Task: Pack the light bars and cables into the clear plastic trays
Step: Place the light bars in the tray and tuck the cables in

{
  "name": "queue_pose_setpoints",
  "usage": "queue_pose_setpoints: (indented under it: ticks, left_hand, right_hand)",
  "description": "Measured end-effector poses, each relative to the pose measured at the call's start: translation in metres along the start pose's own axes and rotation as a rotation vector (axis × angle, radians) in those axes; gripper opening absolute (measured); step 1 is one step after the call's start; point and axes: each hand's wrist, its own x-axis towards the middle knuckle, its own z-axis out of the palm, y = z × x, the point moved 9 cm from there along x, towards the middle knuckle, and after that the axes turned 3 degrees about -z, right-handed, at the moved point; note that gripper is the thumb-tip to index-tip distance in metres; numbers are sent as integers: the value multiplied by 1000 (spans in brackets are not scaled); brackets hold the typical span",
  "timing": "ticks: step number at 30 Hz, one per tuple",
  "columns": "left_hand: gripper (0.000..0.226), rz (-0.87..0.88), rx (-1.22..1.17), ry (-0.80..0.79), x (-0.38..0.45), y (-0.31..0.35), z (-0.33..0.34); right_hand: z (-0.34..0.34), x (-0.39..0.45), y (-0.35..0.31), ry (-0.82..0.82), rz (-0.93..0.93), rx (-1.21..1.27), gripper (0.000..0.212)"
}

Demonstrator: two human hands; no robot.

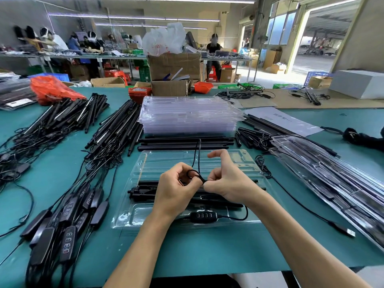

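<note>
Both hands sit right over the open clear tray [145, 163], coiling cable. Left hand [176, 188] has the thin black cable [196, 156] looped round its curled fingers; right hand [224, 179] pinches the same cable just beside that loop, index finger sticking up free. Cable runs up past the tray's far edge. Light bars [218, 202] already lie in the tray's near half, under the wrists; the inline controller [202, 215] sits in the tray's front slot, its lead curling out to the right. Stack of empty trays [189, 115] just behind the open tray, loose bars [116, 129] to its left, packed trays [332, 177] to its right.

Step looks like winding the cable into a small coil. To do it well: keep loops even and tight on the fingers, hold the pinch so nothing springs loose, size the coil to fit a free tray pocket.
</note>
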Motion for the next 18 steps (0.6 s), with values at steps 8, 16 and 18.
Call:
queue_pose_setpoints:
  ticks: [8, 16, 18]
  left_hand:
    - [8, 40, 61, 83, -2, 3, -9]
    - [8, 159, 91, 92, -5, 13, -10]
    - [7, 169, 73, 68, -5, 14, -8]
  right_hand:
    - [-3, -5, -5, -33, 34, -99, 53]
    - [-11, -9, -4, 7, 90, -38, 37]
    - [-14, -10, -10, 64, 51, -64, 25]
